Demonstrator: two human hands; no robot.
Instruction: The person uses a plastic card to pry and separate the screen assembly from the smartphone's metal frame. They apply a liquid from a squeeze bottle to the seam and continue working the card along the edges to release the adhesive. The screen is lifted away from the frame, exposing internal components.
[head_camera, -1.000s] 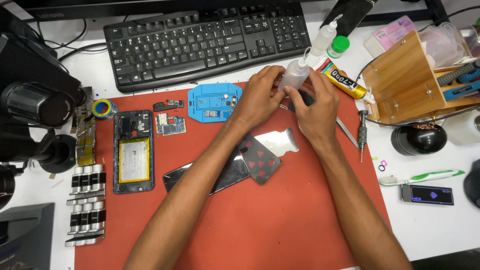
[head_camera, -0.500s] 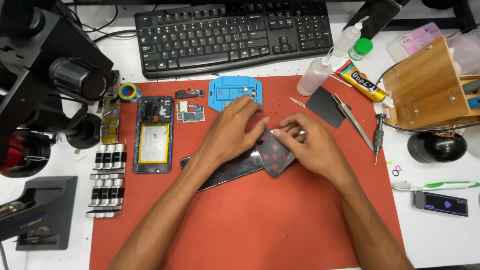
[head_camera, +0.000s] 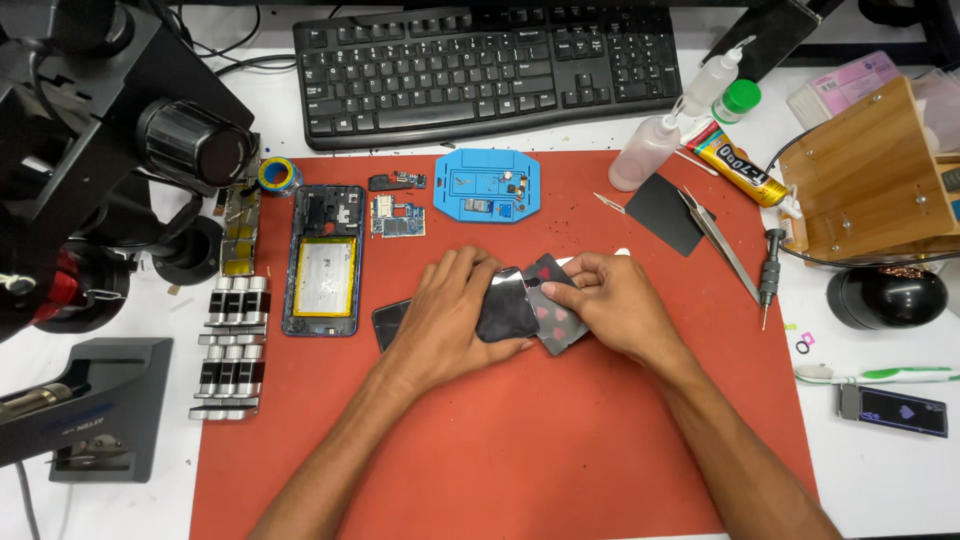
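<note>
At a repair bench, the red work mat (head_camera: 520, 450) fills most of my view, with a black keyboard (head_camera: 480, 65) at twelve o'clock and a black microscope (head_camera: 90, 150) looming at ten o'clock. A wooden tool rack (head_camera: 870, 180) stands at two o'clock. At the mat's centre my left hand (head_camera: 445, 325) lies flat, fingers spread, pressing down on a glossy black phone panel (head_camera: 508, 305). My right hand (head_camera: 610, 305), just beside it at three o'clock, pinches the edge of a dark card with red pips (head_camera: 555, 320) that lies touching the panel. An opened phone frame with its silver battery (head_camera: 325, 260) rests at nine o'clock from my hands; a blue repair fixture (head_camera: 487, 187) sits at twelve o'clock. A clear squeeze bottle (head_camera: 650, 150), tweezers (head_camera: 722, 240) and a small screwdriver (head_camera: 768, 275) lie toward two o'clock.
</note>
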